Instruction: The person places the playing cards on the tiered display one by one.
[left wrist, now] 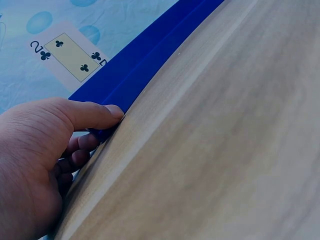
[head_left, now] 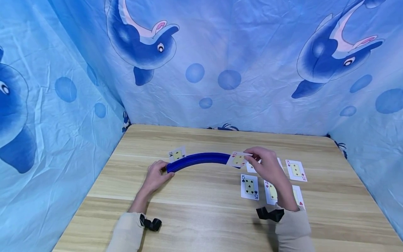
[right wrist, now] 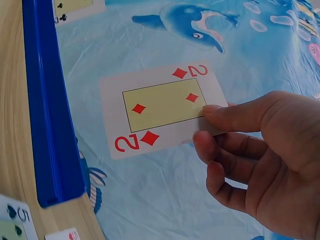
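Note:
A curved blue card holder point(head_left: 201, 159) lies on the table, and my left hand point(head_left: 155, 176) grips its left end, thumb along the near side as seen in the left wrist view. The two of clubs point(left wrist: 65, 57) stands in the holder near that hand. With thumb and fingers, my right hand point(head_left: 267, 166) pinches the two of diamonds point(right wrist: 160, 110) by one edge. In the head view this card overlaps the holder's right end; in the right wrist view it shows beside the holder, face visible.
Several cards lie face up at the right, among them a five of spades point(head_left: 249, 187), a four of diamonds point(head_left: 270, 192) and another diamonds card point(head_left: 296, 170). My right hand and forearm partly cover some. A blue dolphin curtain point(head_left: 207, 45) surrounds the wooden table point(head_left: 201, 210).

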### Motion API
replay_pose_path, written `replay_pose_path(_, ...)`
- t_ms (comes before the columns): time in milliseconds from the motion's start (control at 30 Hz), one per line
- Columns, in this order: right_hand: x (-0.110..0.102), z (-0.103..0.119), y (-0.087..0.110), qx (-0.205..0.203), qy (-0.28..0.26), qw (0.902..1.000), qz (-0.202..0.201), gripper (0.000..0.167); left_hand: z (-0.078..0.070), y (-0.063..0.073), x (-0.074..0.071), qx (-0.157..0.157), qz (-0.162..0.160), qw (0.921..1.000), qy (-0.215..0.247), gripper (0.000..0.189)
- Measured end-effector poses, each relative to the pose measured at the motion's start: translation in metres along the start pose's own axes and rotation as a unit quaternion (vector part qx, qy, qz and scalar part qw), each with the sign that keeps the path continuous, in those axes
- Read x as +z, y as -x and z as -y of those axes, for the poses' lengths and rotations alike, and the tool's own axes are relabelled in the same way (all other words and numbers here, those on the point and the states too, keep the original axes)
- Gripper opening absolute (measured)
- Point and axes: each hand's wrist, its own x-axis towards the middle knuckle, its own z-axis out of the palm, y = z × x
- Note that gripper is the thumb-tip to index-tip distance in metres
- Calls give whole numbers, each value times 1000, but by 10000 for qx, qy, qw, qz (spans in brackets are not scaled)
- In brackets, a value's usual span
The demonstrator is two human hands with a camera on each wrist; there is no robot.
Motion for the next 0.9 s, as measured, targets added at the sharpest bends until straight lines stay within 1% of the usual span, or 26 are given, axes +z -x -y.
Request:
replay_pose_path(433,26,19,-14,-330,-304,9989,162,15,-1,1,-1,-1,15,10000,1,30)
replay_pose_path(567,36,25,-19,-430,-335,9984,151,14,-1,0,0,2,28,10000,-21,31)
replay_pose_path(767,52,31,-27,-702,-444,9965,72,14,1,0,0,23,0,10000,-81,31)
replay_pose_path(900,61,35,-30,-752,-550,9956,117,14,0,-1,-1,5,3,9999,-106,31)
